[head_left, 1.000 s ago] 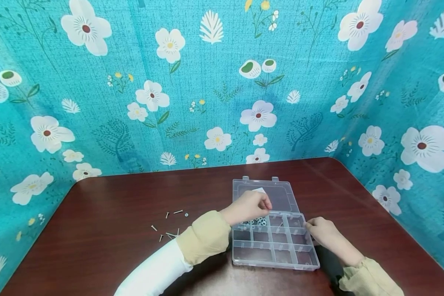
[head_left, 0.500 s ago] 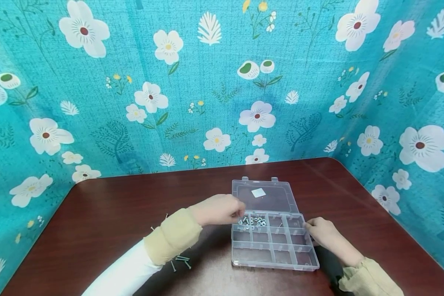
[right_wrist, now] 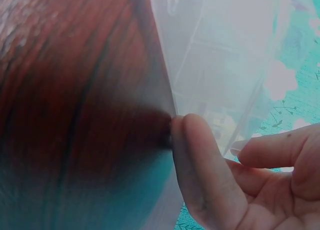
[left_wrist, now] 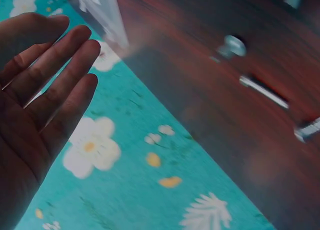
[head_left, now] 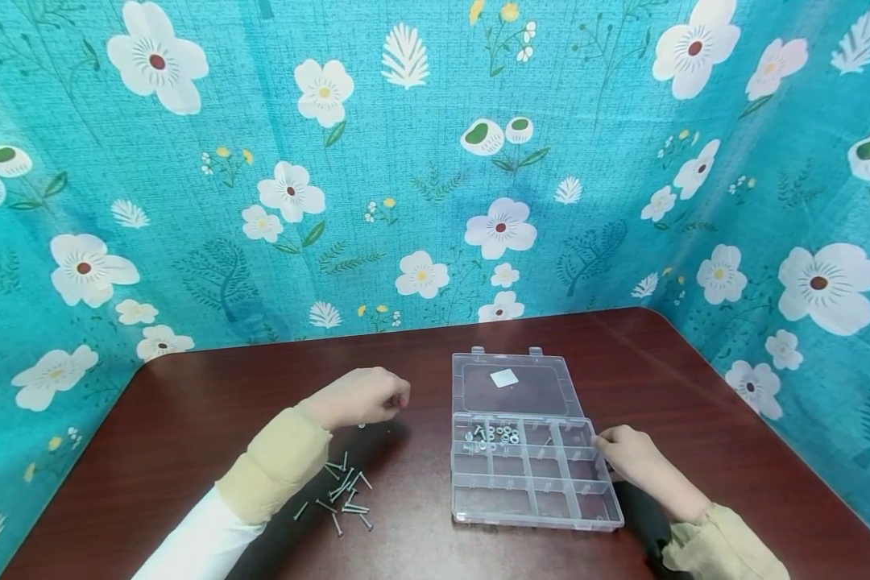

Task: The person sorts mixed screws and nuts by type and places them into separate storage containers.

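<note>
A clear plastic compartment box (head_left: 536, 525) lies with its lid (head_left: 544, 391) folded back. Its back-left compartments hold several nuts (head_left: 507, 435) and small screws (head_left: 478, 432). My right hand (head_left: 640, 459) grips the box's right wall; in the right wrist view its thumb and fingers sit on either side of the clear plastic (right_wrist: 215, 55). Left of the box my left hand (head_left: 366, 397) hovers over the table, and its fingers (left_wrist: 65, 97) are relaxed with nothing between them in the left wrist view. Loose screws (head_left: 348, 485) lie scattered below the left hand.
The dark red-brown table (head_left: 188, 451) meets a turquoise flowered cloth (head_left: 377, 177) at its back and sides. A white label (head_left: 504, 378) is on the lid. Something black (head_left: 645, 515) lies under the right forearm.
My left hand has moved left from above the box to over the table, uncovering the nuts and label. My right hand stays on the box's side.
</note>
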### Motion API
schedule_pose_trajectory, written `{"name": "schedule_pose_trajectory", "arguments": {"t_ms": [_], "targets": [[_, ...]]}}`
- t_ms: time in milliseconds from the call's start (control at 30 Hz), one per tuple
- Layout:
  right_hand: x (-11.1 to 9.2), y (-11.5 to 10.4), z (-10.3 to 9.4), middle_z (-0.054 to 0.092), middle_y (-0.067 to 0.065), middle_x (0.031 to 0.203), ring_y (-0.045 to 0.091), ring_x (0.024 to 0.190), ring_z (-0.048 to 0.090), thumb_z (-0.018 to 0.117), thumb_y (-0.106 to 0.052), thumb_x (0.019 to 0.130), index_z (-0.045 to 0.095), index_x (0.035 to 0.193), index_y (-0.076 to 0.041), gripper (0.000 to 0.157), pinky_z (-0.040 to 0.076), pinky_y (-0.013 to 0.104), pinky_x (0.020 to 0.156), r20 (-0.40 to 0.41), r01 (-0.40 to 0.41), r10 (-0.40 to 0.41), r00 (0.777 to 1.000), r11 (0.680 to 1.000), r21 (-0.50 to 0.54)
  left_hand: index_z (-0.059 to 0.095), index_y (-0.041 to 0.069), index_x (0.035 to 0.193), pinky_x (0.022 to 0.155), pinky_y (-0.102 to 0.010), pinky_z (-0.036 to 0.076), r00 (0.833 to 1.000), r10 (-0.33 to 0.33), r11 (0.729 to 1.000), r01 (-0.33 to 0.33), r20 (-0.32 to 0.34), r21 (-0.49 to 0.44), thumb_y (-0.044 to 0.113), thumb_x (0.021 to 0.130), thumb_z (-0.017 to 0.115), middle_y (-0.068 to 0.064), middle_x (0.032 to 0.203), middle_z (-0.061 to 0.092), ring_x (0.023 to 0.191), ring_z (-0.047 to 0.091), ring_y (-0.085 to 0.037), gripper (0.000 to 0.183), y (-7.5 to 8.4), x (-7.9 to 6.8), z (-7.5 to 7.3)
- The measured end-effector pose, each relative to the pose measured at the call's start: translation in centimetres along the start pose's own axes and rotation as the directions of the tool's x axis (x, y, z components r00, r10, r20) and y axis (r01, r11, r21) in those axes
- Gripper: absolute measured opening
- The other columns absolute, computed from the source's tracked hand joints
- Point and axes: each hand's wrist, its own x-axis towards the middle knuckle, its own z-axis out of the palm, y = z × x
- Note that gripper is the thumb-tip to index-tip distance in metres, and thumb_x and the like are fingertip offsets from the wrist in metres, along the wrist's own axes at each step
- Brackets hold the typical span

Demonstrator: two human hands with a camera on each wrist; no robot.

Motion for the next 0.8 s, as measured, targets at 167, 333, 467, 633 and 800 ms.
{"name": "schedule_pose_trajectory", "arguments": {"t_ms": [167,333,467,633,800], "targets": [[0.0,0.0,0.0,0.056,0.011,0.073,0.020,0.067,0.060,0.042,-0.008,0.090,0.054,0.100,0.021,0.033,0.053,0.034,0.059,-0.001,0.008,-0.008,1.000,1.000,0.010,0.064,0.012,0.079,0.059,-0.023,0.044,0.998,-0.062,0.998,0.062,0.006,-0.020,0.003,0.077,0.063,0.010,0.070,0.055,0.062,0.046,-0.007,0.010,-1.6,-1.5,0.6],[0.1,0.0,0.0,0.057,0.012,0.074,0.021,0.067,0.061,0.042,-0.008,0.090,0.054,0.100,0.022,0.033,0.053,0.035,0.059,0.004,0.011,-0.011,1.000,1.000,0.006,0.064,0.012,0.078,0.058,-0.024,0.044,0.993,-0.113,0.993,0.114,0.019,-0.028,0.003,0.076,0.065,0.009,0.069,0.054,0.061,0.046,-0.008,0.009,-2.6,-2.8,1.1],[0.1,0.1,0.0,0.058,0.011,0.070,0.021,0.065,0.061,0.043,-0.009,0.090,0.054,0.099,0.021,0.033,0.053,0.035,0.059,0.000,0.012,-0.012,1.000,1.000,0.007,0.065,0.012,0.077,0.059,-0.024,0.045,0.991,-0.130,0.991,0.131,0.029,-0.027,0.005,0.075,0.068,0.009,0.070,0.056,0.062,0.047,-0.006,0.009,-3.0,-4.0,1.6],[0.2,0.2,0.0,0.058,0.010,0.068,0.020,0.063,0.061,0.042,-0.009,0.090,0.054,0.098,0.021,0.033,0.053,0.035,0.058,-0.003,0.014,-0.014,1.000,1.000,0.014,0.064,0.014,0.074,0.056,-0.022,0.043,0.990,-0.131,0.989,0.134,0.057,-0.065,0.003,0.074,0.068,0.010,0.069,0.056,0.060,0.046,-0.004,0.012,-3.2,-5.7,2.2],[0.2,0.2,0.1,0.057,0.011,0.070,0.021,0.065,0.061,0.042,-0.008,0.090,0.054,0.098,0.021,0.033,0.053,0.036,0.059,0.002,0.007,-0.007,1.000,1.000,0.007,0.064,0.016,0.068,0.053,-0.020,0.041,0.990,-0.118,0.989,0.124,0.078,-0.080,0.004,0.072,0.070,0.013,0.065,0.053,0.057,0.043,-0.003,0.014,-2.8,-7.1,2.6]]}}
